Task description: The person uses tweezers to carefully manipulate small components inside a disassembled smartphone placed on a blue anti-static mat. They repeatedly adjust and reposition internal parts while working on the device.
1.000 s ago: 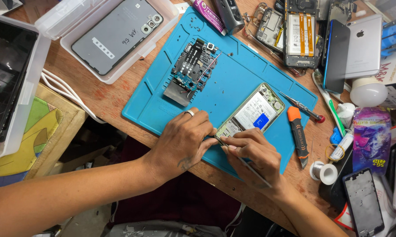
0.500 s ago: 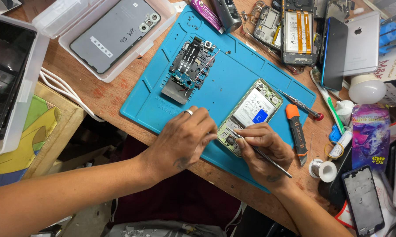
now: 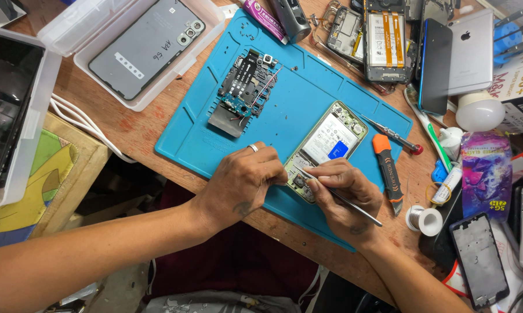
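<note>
Lying face down on the blue work mat (image 3: 284,124), the opened green-framed phone (image 3: 326,148) sat near the mat's right edge, its back removed and its white battery showing. The right hand (image 3: 345,197) was closed around thin metal tweezers (image 3: 337,194), their tips at the phone's lower end. The left hand (image 3: 241,182), a ring on one finger, rested on the mat just left of the phone, fingertips pressed against the frame; whether it gripped anything could not be told. Up and left of the phone, also on the mat, lay a stripped circuit board assembly (image 3: 244,90). Just right of the phone were an orange-and-black utility knife (image 3: 387,171) and a red-tipped screwdriver (image 3: 393,135). Beyond the knife stood a small solder spool (image 3: 424,219). Above the phone lay another opened handset (image 3: 383,39) and a dark phone (image 3: 435,66). Far left of the mat, a clear plastic tray (image 3: 128,52) held a grey phone back cover (image 3: 142,46).
</note>
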